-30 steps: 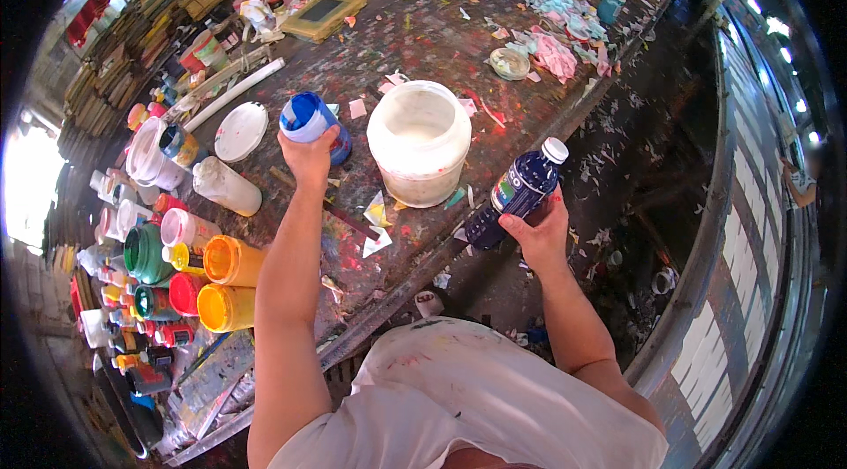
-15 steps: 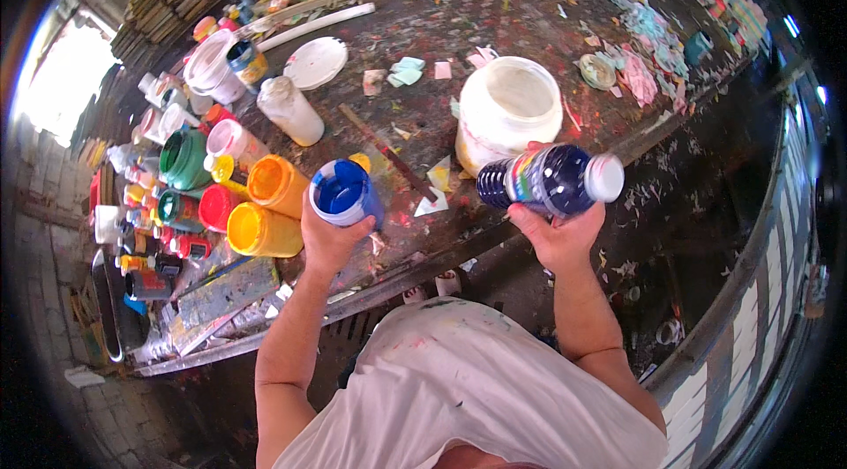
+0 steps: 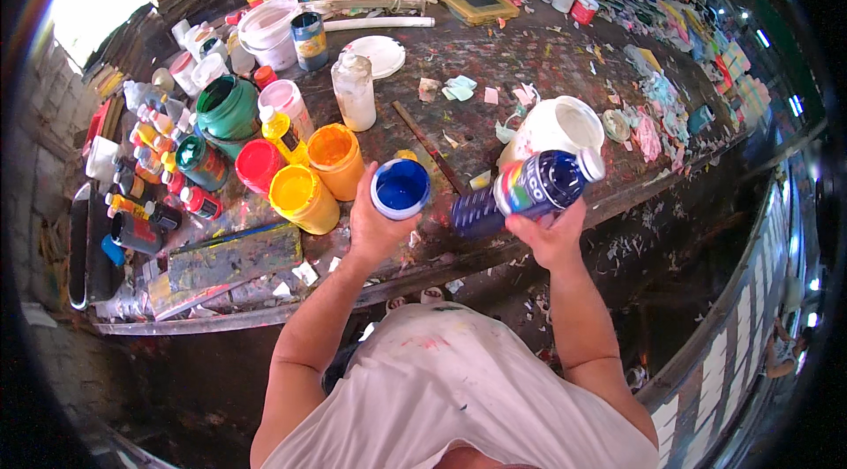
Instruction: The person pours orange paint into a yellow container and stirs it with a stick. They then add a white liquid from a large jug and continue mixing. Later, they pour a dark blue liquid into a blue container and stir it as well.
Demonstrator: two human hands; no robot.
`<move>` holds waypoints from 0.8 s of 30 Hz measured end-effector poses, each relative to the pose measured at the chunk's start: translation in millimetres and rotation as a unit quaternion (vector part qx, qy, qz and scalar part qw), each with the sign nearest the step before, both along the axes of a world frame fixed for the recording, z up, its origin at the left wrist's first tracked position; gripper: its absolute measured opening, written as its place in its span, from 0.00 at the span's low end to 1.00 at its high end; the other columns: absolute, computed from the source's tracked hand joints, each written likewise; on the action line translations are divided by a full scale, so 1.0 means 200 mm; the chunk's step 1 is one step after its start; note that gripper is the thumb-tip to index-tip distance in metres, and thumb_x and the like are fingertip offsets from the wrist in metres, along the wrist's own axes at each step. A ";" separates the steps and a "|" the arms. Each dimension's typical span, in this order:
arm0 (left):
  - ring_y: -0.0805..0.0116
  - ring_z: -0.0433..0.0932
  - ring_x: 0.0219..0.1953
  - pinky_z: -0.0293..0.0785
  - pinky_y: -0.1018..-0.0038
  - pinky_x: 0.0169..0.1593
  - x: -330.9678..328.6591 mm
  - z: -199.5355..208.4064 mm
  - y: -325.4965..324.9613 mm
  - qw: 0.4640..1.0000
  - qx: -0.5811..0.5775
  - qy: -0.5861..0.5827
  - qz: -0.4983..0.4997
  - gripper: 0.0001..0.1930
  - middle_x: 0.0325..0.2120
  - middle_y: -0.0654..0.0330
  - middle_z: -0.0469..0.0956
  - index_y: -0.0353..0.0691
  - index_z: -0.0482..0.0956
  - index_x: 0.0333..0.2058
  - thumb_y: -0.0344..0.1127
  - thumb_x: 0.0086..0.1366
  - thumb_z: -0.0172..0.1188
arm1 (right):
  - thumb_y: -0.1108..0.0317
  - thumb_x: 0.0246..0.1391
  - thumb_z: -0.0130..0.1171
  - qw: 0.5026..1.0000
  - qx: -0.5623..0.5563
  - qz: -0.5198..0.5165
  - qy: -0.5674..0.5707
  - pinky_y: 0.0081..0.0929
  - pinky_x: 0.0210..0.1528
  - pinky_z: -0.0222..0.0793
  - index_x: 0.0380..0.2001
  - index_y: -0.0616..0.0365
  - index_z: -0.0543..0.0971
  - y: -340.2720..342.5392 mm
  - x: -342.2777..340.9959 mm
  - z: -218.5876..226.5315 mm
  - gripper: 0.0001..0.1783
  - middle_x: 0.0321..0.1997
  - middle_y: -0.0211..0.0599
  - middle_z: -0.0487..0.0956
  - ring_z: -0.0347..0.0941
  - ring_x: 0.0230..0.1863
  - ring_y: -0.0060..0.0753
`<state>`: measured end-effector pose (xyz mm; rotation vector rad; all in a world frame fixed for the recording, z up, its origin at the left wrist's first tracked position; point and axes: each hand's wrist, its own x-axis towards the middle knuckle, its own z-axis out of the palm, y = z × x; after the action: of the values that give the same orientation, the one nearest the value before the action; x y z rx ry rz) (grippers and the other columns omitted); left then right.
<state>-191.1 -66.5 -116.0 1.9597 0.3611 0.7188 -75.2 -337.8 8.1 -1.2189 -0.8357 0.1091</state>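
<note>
My left hand [image 3: 378,229] is wrapped round an open jar of blue paint [image 3: 401,187], whose mouth faces up. In my right hand [image 3: 556,235] lies a dark blue plastic bottle [image 3: 540,182] with a colourful label, tilted so that its white cap [image 3: 591,165] points up and to the right. The bottle's base points toward the blue jar without touching it. Behind the bottle stands a white open tub [image 3: 565,122], partly hidden by it. Close to my left hand are an open orange paint jar [image 3: 335,160] and an open yellow paint jar [image 3: 304,200].
More open paint jars, red [image 3: 258,165] and green [image 3: 227,107], crowd the left of the stained table with small bottles. A whitish bottle [image 3: 355,94], a white lid [image 3: 379,56] and a thin stick [image 3: 430,147] lie or stand farther back. Paper scraps [image 3: 657,107] are strewn at the right.
The view has turned left, so the table's things sit farther right in it. My right hand has brought the bottle closer to the blue jar and tilted it more, cap end up.
</note>
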 end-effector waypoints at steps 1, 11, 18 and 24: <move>0.57 0.81 0.68 0.75 0.60 0.74 -0.02 -0.01 -0.01 1.000 0.012 0.002 -0.001 0.60 0.66 0.47 0.80 0.32 0.64 0.77 0.36 0.48 0.90 | 0.75 0.51 0.85 0.999 -0.001 0.036 0.018 0.43 0.72 0.79 0.71 0.67 0.71 0.01 -0.01 0.00 0.47 0.67 0.50 0.83 0.83 0.67 0.40; 0.49 0.78 0.72 0.72 0.57 0.76 -0.10 -0.03 0.02 0.999 0.006 0.023 -0.041 0.63 0.69 0.43 0.77 0.30 0.56 0.80 0.36 0.51 0.89 | 0.76 0.52 0.85 0.985 -0.093 -0.146 -0.021 0.41 0.68 0.81 0.66 0.68 0.76 0.05 -0.04 -0.02 0.40 0.62 0.46 0.85 0.86 0.61 0.38; 0.47 0.77 0.73 0.71 0.56 0.77 -0.04 -0.10 0.08 0.997 -0.045 0.045 -0.035 0.61 0.70 0.40 0.76 0.28 0.62 0.77 0.37 0.50 0.91 | 0.78 0.52 0.85 0.970 -0.107 -0.220 -0.003 0.36 0.63 0.84 0.68 0.65 0.73 0.11 -0.04 0.02 0.42 0.58 0.40 0.86 0.86 0.57 0.32; 0.38 0.76 0.68 0.70 0.49 0.74 -0.27 -0.04 -0.01 0.979 0.147 -0.135 0.049 0.56 0.68 0.38 0.75 0.29 0.61 0.78 0.33 0.56 0.88 | 0.69 0.48 0.90 0.969 -0.144 -0.201 0.016 0.37 0.67 0.80 0.69 0.65 0.73 0.13 -0.05 0.05 0.48 0.61 0.40 0.85 0.85 0.59 0.32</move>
<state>-244.8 -67.7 -124.1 2.0940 0.1937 1.1418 -85.0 -312.2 17.2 -1.6340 -0.5404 -0.0829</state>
